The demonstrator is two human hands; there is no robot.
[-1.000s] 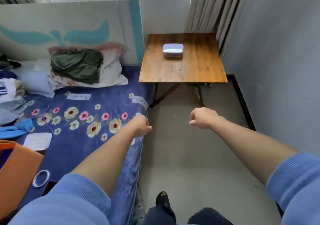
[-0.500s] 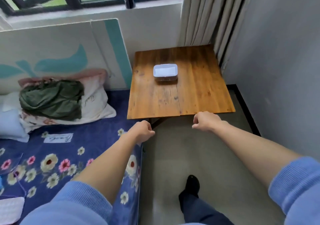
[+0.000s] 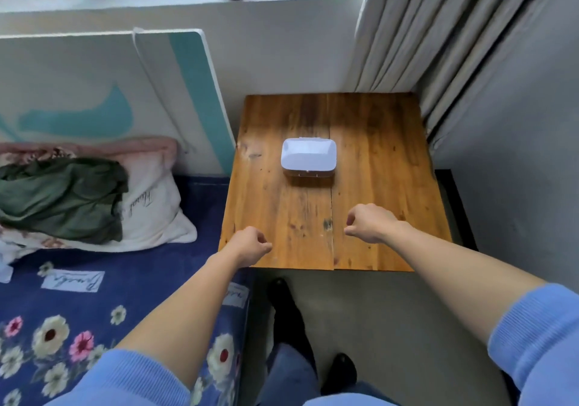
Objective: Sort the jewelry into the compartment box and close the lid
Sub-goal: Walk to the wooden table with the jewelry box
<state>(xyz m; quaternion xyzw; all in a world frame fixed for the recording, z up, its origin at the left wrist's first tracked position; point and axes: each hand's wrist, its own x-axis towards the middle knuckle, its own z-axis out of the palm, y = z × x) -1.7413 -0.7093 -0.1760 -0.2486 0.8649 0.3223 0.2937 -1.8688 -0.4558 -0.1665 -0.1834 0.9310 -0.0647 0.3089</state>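
Note:
A small white compartment box (image 3: pixel 308 159) with its lid down sits near the middle of a wooden table (image 3: pixel 376 186). My left hand (image 3: pixel 250 244) hovers over the table's near left corner, fingers curled into a loose fist. My right hand (image 3: pixel 368 222) is over the near middle of the table, also curled shut, well short of the box. I cannot see anything held in either fist. No jewelry is visible on the table.
A bed with a blue floral cover (image 3: pixel 94 311) runs along the table's left side, with a pillow (image 3: pixel 150 208) and green cloth (image 3: pixel 59 199). Curtains (image 3: pixel 423 45) and a grey wall (image 3: pixel 517 155) stand right of the table. My feet (image 3: pixel 285 299) are on the floor.
I have stepped toward the table. The box and table now look much closer, and both fists have moved from over the floor to over the table's near edge.

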